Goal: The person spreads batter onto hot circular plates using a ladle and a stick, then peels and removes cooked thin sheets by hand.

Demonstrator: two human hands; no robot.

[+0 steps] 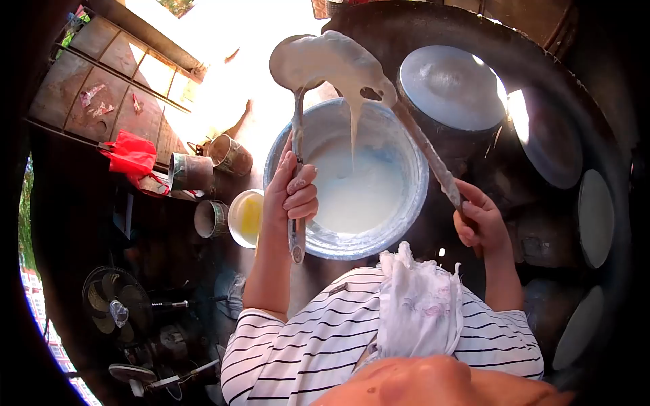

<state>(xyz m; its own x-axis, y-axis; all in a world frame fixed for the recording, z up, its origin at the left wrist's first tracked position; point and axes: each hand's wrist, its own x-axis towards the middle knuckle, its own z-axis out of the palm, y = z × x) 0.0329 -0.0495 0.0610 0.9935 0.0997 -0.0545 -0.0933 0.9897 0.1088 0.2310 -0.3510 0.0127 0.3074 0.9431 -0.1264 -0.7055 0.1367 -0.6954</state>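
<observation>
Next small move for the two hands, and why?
I'd probably have the left hand and right hand lower the ladle and stick slightly toward the basin: batter clings to both and a strand hangs over it, so drips should land inside.

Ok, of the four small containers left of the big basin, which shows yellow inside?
The pale container, closest to the left hand. It alone shows yellow inside; the other three containers, farther left, look brownish.
</observation>
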